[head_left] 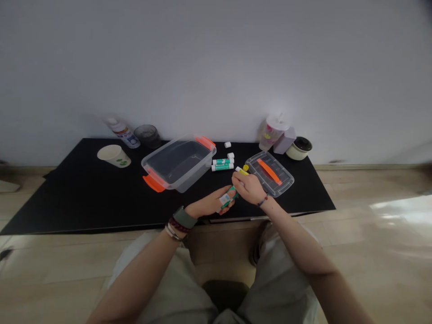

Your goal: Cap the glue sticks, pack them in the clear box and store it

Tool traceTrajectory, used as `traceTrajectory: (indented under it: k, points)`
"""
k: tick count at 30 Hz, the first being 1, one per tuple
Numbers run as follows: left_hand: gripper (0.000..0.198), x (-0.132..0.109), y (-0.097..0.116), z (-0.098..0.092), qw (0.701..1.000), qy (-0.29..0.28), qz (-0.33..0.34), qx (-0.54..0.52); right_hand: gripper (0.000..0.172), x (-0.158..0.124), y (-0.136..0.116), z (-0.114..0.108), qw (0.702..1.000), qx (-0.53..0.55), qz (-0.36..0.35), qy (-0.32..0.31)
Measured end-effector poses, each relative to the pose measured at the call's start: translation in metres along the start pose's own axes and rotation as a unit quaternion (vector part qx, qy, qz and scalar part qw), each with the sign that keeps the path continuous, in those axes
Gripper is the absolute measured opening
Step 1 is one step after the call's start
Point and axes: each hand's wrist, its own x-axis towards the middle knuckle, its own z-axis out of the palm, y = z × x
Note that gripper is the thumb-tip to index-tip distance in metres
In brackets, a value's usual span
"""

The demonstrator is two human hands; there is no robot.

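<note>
My left hand [219, 201] is wrapped round a green and white glue stick [227, 198], tilted just above the table's front edge. The fingers of my right hand [249, 186] are closed at the glue stick's upper end, where something white shows; they hide most of that end. Just behind my right hand lies a yellow and white stick [241, 171], partly covered, with a yellow cap [246, 167] beside it. Two more green glue sticks [222, 167] lie side by side farther back. Near them are two small white caps [227, 145].
A clear plastic box [182, 180] with orange latches stands left of the glue sticks. Its clear lid [285, 180] with an orange handle lies at right. Along the back are a paper cup [113, 155], spray can [124, 134], dark cup [147, 136], lidded tumbler [270, 135] and small pot [298, 150].
</note>
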Motion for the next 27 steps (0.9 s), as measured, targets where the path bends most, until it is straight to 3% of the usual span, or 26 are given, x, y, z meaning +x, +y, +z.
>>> traceTrajectory:
  k: [2,5,7,10,12,14,16,18,21,23,27]
  points:
    - [0.039,0.002,-0.002,0.003,0.984,0.069,-0.020,0.163,0.030,0.003,-0.003,0.006,0.995,-0.054,0.082,-0.018]
    - [0.031,0.006,-0.005,0.006,0.923,0.135,-0.057,0.355,0.033,0.007,-0.002,0.014,0.982,-0.077,0.173,-0.029]
    - [0.031,0.007,-0.004,0.006,0.930,0.137,-0.055,0.335,0.036,0.007,0.001,0.014,0.986,-0.049,0.156,-0.023]
    - [0.041,0.004,-0.001,0.004,0.991,0.071,-0.023,0.107,0.035,0.002,0.006,0.007,0.999,0.031,0.044,0.000]
    - [0.047,0.000,0.003,0.003,0.999,0.012,-0.007,-0.034,0.035,-0.002,0.007,0.003,0.997,0.067,-0.023,0.017]
    - [0.050,-0.003,0.004,0.003,0.997,-0.005,0.004,-0.078,0.036,-0.004,0.004,0.001,0.998,0.052,-0.037,0.031]
    - [0.048,-0.004,0.003,0.004,0.999,0.028,0.008,-0.019,0.036,-0.004,0.000,0.004,0.999,-0.002,0.005,0.038]
    - [0.042,-0.002,-0.001,0.005,0.990,0.084,0.001,0.110,0.035,-0.002,-0.003,0.009,0.995,-0.052,0.073,0.034]
    - [0.032,0.002,-0.008,0.005,0.946,0.144,-0.012,0.291,0.034,0.002,-0.004,0.014,0.989,-0.057,0.136,0.017]
    - [0.031,0.004,-0.011,0.004,0.923,0.171,0.006,0.345,0.032,0.004,-0.002,0.014,0.991,-0.010,0.131,0.014]
    - [0.030,0.004,-0.011,0.001,0.894,0.233,0.102,0.369,0.030,0.002,0.002,0.013,0.987,0.123,0.094,0.052]
